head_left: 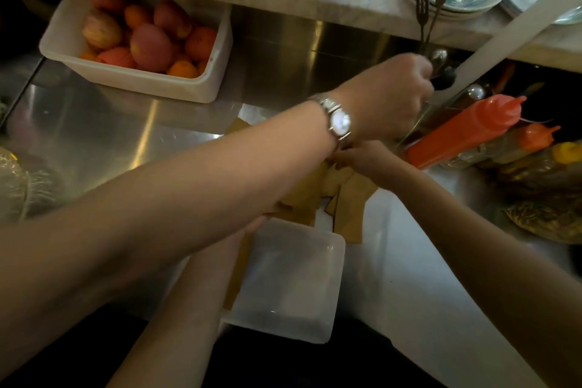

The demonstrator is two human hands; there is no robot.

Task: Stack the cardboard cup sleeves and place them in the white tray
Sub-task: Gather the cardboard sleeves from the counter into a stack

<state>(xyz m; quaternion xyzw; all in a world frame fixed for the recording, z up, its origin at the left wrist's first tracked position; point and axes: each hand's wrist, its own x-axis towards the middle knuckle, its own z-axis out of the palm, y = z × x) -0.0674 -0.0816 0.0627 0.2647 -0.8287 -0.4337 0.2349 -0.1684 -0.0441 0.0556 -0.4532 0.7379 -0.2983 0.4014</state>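
On the steel counter (110, 135) we see a second person's arm with a watch (189, 198) crossing from 8 to 1 o'clock, its hand (387, 94) closed on two forks (437, 0). White tray (333, 277) at 6 o'clock, nothing visible inside. Fruit tub (132, 82) at 10. Cardboard cup sleeves (349, 205) in a loose pile at centre, touching the tray's 12 o'clock edge. Right hand (365, 157) on the pile, fingertips hidden, grip unclear. Left hand (255, 224) mostly under the watch arm, can't tell either.
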